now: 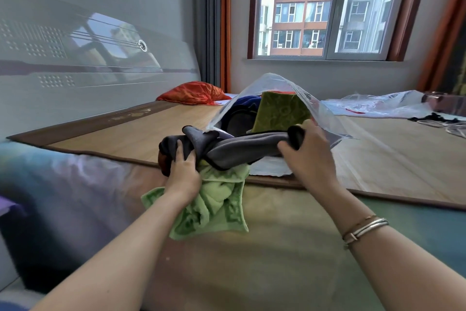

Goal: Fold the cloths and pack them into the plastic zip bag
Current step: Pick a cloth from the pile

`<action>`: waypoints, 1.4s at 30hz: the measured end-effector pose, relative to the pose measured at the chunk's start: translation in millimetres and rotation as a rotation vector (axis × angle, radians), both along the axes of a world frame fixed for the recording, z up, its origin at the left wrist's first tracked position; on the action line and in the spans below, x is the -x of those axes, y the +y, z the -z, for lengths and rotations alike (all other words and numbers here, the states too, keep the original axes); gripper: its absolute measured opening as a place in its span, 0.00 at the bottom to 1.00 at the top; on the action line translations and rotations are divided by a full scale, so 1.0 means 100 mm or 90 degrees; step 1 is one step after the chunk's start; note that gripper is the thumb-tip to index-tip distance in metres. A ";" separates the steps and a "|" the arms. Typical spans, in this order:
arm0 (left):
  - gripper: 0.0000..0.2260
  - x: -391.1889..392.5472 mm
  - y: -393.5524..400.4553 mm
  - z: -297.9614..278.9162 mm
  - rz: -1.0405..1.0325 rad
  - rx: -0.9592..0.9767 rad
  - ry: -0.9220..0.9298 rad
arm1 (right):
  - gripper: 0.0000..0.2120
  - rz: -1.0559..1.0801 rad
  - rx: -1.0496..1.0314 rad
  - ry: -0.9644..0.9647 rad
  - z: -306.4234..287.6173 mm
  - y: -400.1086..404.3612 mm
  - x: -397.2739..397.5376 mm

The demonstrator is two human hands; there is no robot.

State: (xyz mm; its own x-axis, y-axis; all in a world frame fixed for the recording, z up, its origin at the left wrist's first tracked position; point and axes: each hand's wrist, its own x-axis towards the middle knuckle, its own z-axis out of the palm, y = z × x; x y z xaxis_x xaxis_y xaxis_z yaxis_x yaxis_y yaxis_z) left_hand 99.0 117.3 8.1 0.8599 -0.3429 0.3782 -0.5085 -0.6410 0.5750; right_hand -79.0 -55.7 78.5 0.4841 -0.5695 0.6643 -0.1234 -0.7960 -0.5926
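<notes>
Several cloths sit packed in the plastic zip bag [312,109], far centre on the bed [277,247]. Left hand [182,172] and right hand [306,153] each grip an end of the grey cloth [242,149] at the bag mouth. Green towel [216,207] lies near, unfolded; judged about halfway.
</notes>
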 end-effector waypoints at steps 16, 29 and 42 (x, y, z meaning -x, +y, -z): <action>0.25 0.76 -0.20 -0.55 -0.062 -0.029 0.099 | 0.18 -0.314 -0.441 -0.235 -0.07 -0.24 0.73; 0.05 1.44 -0.45 -0.64 0.337 0.225 0.015 | 0.24 -0.558 -0.370 0.167 -0.05 -0.37 1.22; 0.03 1.59 -0.63 -0.68 0.300 0.243 -0.161 | 0.11 -0.468 -0.392 0.318 0.07 -0.23 1.18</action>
